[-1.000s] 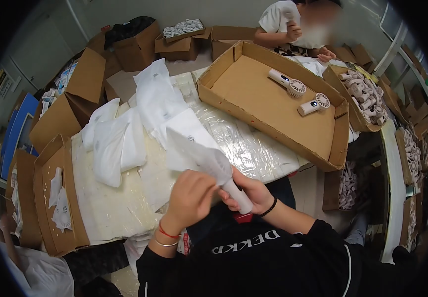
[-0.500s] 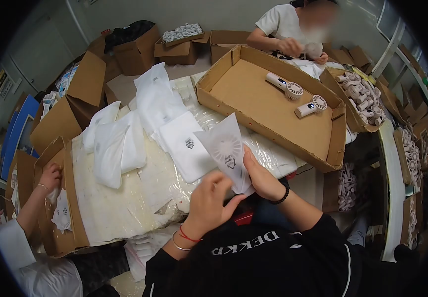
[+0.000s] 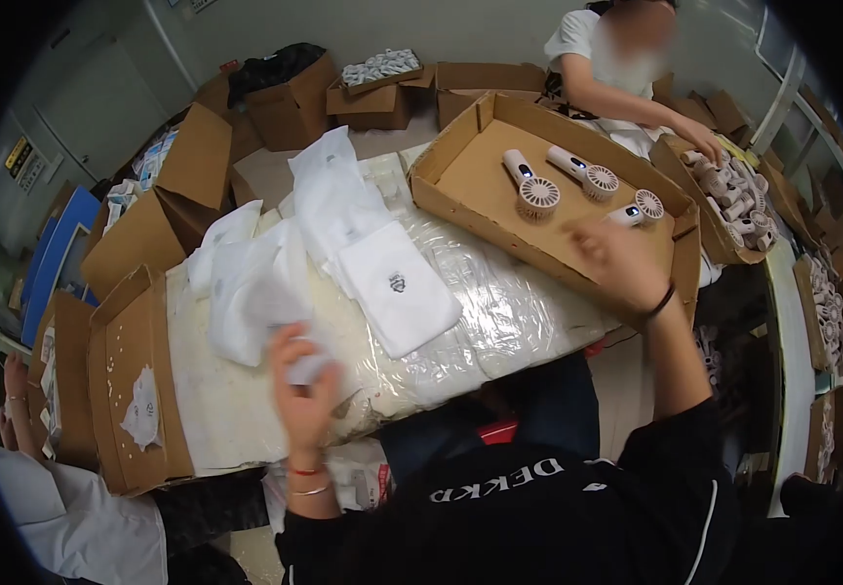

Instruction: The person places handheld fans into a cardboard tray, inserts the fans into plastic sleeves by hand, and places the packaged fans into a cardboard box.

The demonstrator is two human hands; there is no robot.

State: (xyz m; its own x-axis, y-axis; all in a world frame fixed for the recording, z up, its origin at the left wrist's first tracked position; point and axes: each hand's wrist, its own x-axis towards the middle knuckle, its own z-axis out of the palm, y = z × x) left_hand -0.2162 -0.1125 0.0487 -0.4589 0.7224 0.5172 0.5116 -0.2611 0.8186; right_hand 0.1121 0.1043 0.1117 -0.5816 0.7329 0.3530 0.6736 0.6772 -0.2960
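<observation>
My left hand (image 3: 306, 405) is closed around a handheld fan in a white frosted bag (image 3: 277, 300), blurred by motion, over the left part of the table. My right hand (image 3: 626, 268) reaches over the near edge of the shallow cardboard tray (image 3: 499, 229); its fingers are smeared. Closest to it is a pale pink handheld fan (image 3: 648, 204), partly covered by the hand. Two more such fans lie in the tray, a middle one (image 3: 600, 181) and a left one (image 3: 538, 197). Flat white printed bags (image 3: 397, 288) lie stacked mid-table.
Several white bags (image 3: 236, 302) lie at the table's left. A cardboard box (image 3: 173, 414) there holds a bagged item (image 3: 141, 414). Across the table, a person's hand (image 3: 704, 141) reaches into a box of fans (image 3: 733, 200). Another person's hand (image 3: 15, 375) shows at far left.
My hands have parted: the left carried the bagged fan leftward, the right moved to the tray. A third fan now lies in the tray. The left co-worker's hand has withdrawn from the near box.
</observation>
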